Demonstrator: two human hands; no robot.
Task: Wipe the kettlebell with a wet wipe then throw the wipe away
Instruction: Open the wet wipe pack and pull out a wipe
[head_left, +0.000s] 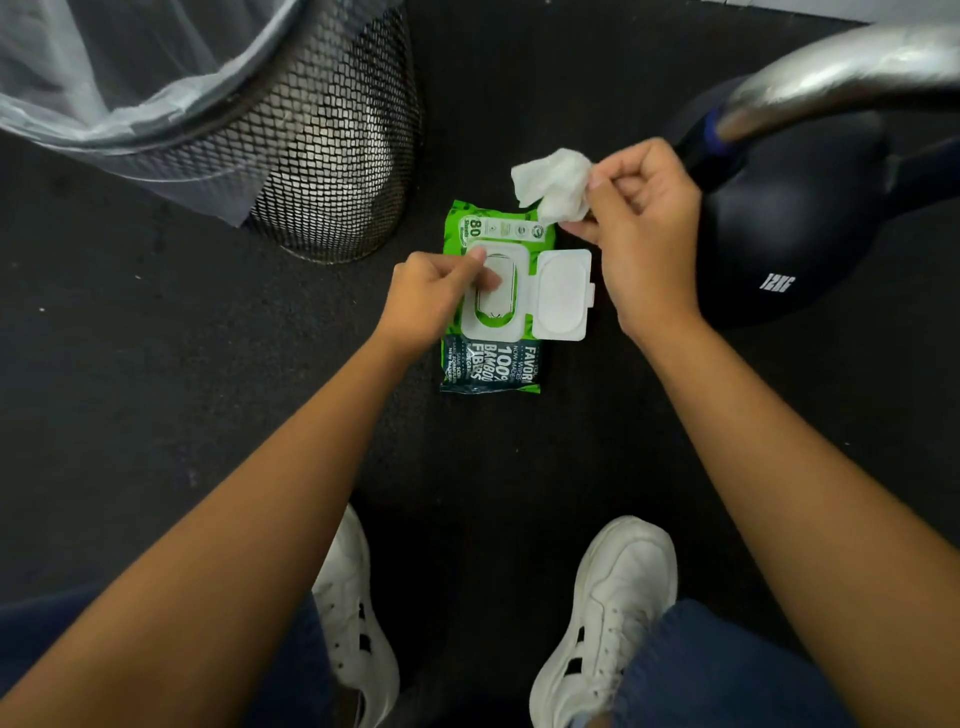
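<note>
One kettlebell, heavy and rigid, sits just right of the right hand; steady it by its steel handle. One bin stands far left. The left hand presses one pack. The right grip pinches one limp, damp wipe.

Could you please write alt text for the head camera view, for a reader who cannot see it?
The person's right hand holds a crumpled white wet wipe above an open green wipes pack on the dark floor, which the left hand presses down. A black kettlebell stands to the right and a lined mesh bin to the left.
</note>
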